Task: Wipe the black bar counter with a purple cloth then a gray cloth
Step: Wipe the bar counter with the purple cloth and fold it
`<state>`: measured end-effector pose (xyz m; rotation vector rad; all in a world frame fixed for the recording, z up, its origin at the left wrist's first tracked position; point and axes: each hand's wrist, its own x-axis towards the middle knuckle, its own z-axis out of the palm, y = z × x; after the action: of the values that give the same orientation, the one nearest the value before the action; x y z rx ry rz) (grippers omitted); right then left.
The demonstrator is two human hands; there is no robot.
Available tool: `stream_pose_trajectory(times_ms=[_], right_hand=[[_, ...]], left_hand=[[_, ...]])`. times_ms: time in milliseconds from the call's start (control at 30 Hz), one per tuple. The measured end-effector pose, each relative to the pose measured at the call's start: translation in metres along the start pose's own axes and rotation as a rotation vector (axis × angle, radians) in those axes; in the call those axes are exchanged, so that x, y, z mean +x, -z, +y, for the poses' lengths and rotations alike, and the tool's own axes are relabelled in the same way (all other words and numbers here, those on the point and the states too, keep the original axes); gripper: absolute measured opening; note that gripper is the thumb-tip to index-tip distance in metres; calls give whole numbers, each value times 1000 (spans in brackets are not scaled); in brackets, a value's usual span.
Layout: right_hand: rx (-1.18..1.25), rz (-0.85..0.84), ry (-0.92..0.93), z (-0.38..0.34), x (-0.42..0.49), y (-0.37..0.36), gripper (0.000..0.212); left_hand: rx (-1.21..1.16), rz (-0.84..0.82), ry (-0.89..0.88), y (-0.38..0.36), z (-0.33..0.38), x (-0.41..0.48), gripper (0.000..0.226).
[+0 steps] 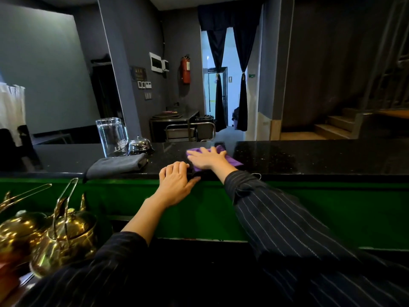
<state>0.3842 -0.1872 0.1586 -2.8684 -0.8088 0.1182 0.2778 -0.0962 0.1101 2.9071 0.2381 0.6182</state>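
Two hands, two cloths: right (207,158) flat on purple cloth (233,161), left (174,185) relaxed on counter (309,156) near gray cloth (116,163).

Counter (309,158): one, black.
Hands: two, the left hand (174,185) and the right hand (207,159).
Cloths: two, one purple cloth (233,161) and one gray cloth (117,163).
Glass (111,137): one.
Bell (139,144): one.
Brass kettles: two, the near kettle (66,242) and the left kettle (17,231).
Fire extinguisher (186,69): one.

single head view, looking forward-down across bar counter (287,156), close.
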Motion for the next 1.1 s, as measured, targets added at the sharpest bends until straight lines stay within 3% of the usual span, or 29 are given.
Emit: stream_pose_trajectory(times_ms=[100, 200, 367, 500, 567, 633, 700, 767, 867, 1033, 1100], right_hand=[[9, -48, 138, -1, -13, -3, 52], [20, -16, 144, 23, -30, 2, 50], [17, 59, -183, 64, -26, 4, 55], [-61, 74, -384, 36, -10, 2, 62], [-57, 64, -316, 14, -2, -1, 62], [-20, 29, -116, -4, 8, -4, 58], [-10, -17, 101, -12, 14, -7, 53], [-19, -32, 194, -3, 22, -4, 50], [-7, -24, 70, 27, 44, 4, 52], [55, -9, -326, 35, 87, 16, 68], [58, -22, -374, 19, 101, 16, 68]], left_hand=[[-10, -7, -9, 7, -8, -3, 53], [-30, 40, -38, 9, -14, -10, 56], [89, -43, 8, 3, -6, -9, 75], [126, -76, 28, 4, -4, -4, 73], [131, -76, -1, 5, -4, -3, 70], [47, -89, -28, 16, -10, 3, 64], [-189, -121, -4, 35, -24, 11, 44], [-320, -109, 47, 49, -40, 21, 24], [-136, -137, 47, 39, -44, 25, 34], [40, 51, 27, 16, -38, 27, 40], [74, 69, 23, 12, -44, 32, 39]])
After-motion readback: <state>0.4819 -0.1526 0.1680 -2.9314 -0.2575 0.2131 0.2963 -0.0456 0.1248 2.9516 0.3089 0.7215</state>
